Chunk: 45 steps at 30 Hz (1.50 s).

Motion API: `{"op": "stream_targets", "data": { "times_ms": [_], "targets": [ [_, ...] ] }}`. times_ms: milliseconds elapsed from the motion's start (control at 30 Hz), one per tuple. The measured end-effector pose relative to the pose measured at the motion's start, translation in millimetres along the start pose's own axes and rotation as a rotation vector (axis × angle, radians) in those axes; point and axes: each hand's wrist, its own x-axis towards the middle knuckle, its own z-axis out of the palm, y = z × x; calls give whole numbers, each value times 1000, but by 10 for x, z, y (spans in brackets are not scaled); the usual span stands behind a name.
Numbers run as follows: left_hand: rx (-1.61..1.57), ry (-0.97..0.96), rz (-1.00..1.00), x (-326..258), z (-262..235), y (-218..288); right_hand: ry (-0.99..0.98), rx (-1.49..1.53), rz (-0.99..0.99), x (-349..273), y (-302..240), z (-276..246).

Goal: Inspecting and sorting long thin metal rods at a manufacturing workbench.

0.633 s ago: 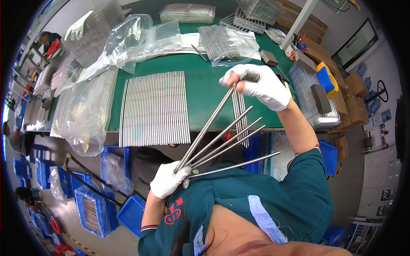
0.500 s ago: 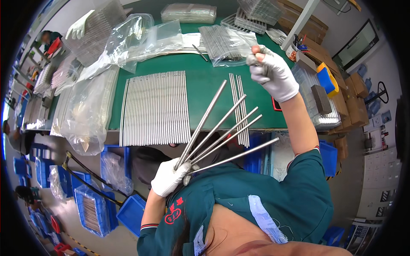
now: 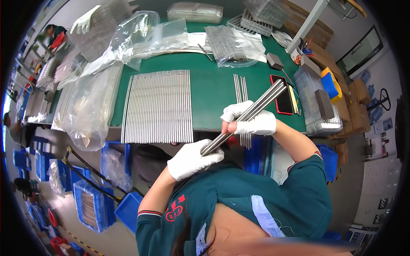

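A bundle of several thin metal rods [image 3: 265, 99] slants up to the right across my front, held in both hands. My left hand [image 3: 195, 159], in a white glove, is closed round the lower ends. Further up, my right hand [image 3: 254, 122] grips the bundle; its glove leaves the thumb and a fingertip bare. A flat row of many similar rods [image 3: 157, 106] lies side by side on the green table [image 3: 209, 98] to the left. A few loose rods [image 3: 240, 87] lie behind my right hand and stick out over the table's front edge.
At the right lie a red-edged phone [image 3: 282, 97] and a dark grey block [image 3: 274, 61]. Clear plastic trays [image 3: 299, 81] stand beyond them. Plastic bags [image 3: 87, 109] cover the left side, and a bagged rod batch [image 3: 226, 45] lies at the back. Blue bins [image 3: 92, 205] stand on the floor.
My right hand has come down from the upper right onto the rods. The rods, fanned out before in my left hand, are now drawn together into a bundle.
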Motion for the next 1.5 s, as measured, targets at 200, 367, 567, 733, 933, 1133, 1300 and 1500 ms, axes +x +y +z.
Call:
{"op": "stream_targets", "data": {
  "times_ms": [200, 367, 567, 733, 933, 1133, 1300, 1500],
  "targets": [
    [-300, -11, 88, 98, 34, -28, 463, 94, -258, 109, -140, -81],
    [-251, -141, 47, 164, 93, -310, 568, -772, -505, 353, 17, -521],
    [-992, -222, 112, 500, 259, -394, 105, -1483, -607, 606, 530, -356],
    [-1082, -244, 0, 645, 330, -562, -73, -1315, -386, 573, 576, -309],
    [-964, -171, -47, 793, 437, -690, -166, -1070, -93, 484, 472, -350],
    [-628, -121, -15, 631, 300, -916, 28, -1194, -134, 453, 570, -276],
    [-786, 33, 107, 303, -61, -1037, 170, -1294, -77, 417, 577, -327],
    [-853, 251, 40, 396, -148, -971, 250, -946, 26, 479, 416, -140]
  ]
}}
